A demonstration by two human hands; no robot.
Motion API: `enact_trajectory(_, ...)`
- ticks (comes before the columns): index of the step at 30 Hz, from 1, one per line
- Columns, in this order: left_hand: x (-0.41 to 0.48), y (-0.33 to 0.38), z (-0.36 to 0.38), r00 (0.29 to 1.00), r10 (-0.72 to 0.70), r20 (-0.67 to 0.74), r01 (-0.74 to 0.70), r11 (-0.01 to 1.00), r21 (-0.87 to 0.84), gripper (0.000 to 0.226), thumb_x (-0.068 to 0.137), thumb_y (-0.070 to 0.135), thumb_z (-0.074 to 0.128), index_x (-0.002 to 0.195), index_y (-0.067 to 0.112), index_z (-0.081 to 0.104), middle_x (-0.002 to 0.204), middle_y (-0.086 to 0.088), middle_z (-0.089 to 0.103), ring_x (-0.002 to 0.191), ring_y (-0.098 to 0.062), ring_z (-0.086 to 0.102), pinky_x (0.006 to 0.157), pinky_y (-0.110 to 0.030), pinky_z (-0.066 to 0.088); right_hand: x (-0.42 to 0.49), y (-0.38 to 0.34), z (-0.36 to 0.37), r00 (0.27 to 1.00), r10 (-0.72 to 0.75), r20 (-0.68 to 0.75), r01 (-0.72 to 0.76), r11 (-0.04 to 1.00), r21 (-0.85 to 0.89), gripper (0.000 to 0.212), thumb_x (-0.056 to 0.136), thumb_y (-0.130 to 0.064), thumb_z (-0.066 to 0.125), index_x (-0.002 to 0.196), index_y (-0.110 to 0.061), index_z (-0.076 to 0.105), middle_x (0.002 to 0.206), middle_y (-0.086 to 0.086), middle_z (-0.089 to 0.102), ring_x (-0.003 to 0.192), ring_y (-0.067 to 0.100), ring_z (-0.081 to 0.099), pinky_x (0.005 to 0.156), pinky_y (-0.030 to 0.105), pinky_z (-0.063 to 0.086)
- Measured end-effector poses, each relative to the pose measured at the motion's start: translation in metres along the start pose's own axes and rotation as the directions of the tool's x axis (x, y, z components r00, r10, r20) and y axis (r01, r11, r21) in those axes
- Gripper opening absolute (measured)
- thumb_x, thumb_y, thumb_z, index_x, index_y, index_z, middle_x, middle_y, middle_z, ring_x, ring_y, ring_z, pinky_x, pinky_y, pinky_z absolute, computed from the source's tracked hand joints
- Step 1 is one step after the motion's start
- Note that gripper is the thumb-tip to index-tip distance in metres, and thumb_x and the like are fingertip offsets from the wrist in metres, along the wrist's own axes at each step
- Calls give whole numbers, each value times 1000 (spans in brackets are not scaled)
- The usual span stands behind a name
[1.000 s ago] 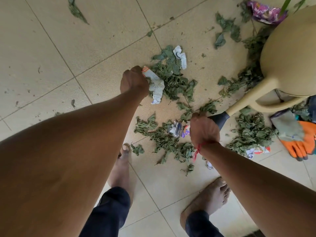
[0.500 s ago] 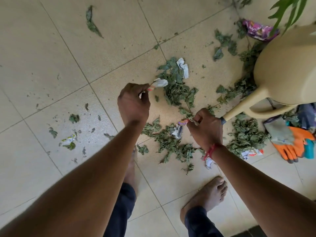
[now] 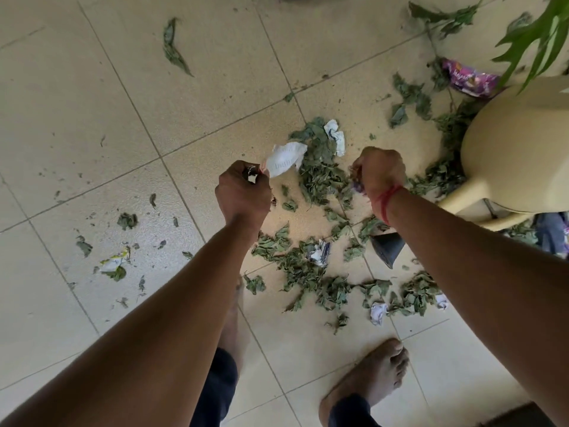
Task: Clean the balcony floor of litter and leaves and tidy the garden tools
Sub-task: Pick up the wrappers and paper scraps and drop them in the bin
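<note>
Litter and leaves (image 3: 320,180) cover most of the floor (image 3: 92,118), so the cleaning looks barely begun. Left hand (image 3: 243,192) pinches a white paper scrap (image 3: 284,163); right hand (image 3: 380,172) is closed on a small wrapper bit. A purple wrapper (image 3: 469,81), paper balls (image 3: 378,312) and the watering can (image 3: 520,155) remain.

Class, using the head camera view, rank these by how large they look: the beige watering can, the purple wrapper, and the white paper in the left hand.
1. beige watering can, though partly cut off
2. purple wrapper and white paper: look alike, and the paper is raised nearer the camera, so unranked
</note>
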State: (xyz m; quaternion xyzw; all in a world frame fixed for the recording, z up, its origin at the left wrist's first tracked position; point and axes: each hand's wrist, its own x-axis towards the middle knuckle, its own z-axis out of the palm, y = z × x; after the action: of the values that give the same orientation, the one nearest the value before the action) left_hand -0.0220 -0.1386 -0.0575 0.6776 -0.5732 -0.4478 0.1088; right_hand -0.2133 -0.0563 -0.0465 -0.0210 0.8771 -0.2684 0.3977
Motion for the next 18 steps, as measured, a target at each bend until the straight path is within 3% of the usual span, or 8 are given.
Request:
enact_trajectory(2,5,-1,0,999,-37,23,38,999,-35,8,89,20,68,83,19,63,71,1,69,52,-12,61,44,-20,42,15,-5,3,999,-11,-51,7,997,-78,32,81,-32,50,68,-9,68,59,5,67,53,17,66,55,31,52)
enact_trajectory(4,10,-5,1,997,-62,39,64,996,-65,10,90,18,66,83,18,60,67,4,64,50,-9,55,42,-20,41,27,-9,8,994,-98,-44,80,946,-314,38,81,-41,50,75,-9,70,75,9,72,75,27,67,65,34,52)
enact_trajectory(6,16,-12,1,996,-84,34,87,991,-99,15,90,17,66,78,17,56,65,4,60,52,-11,52,46,-27,44,38,-9,12,985,-173,-23,140,862,-487,31,81,-37,55,92,-13,71,97,9,71,93,29,65,74,35,54)
enact_trajectory(9,23,-24,2,994,-107,21,108,986,-128,15,86,14,68,77,13,55,71,-2,64,60,-18,55,50,-39,52,50,-10,18,981,-192,25,174,814,-554,28,83,-32,64,108,-22,69,121,2,64,111,26,60,85,30,49)
enact_trajectory(14,19,-35,3,986,-164,6,162,968,-192,25,84,7,67,72,22,52,76,-3,65,63,-20,58,50,-39,52,61,-6,32,984,-179,-11,148,850,-505,22,84,-33,68,103,-23,67,117,1,65,107,24,61,74,24,40)
enact_trajectory(18,11,-37,3,979,-204,20,203,953,-226,13,85,5,64,90,17,60,88,-5,70,71,-23,65,47,-27,46,62,-6,35,976,-192,-104,123,876,-466,22,82,-27,65,102,-19,69,109,4,69,100,25,64,68,22,39)
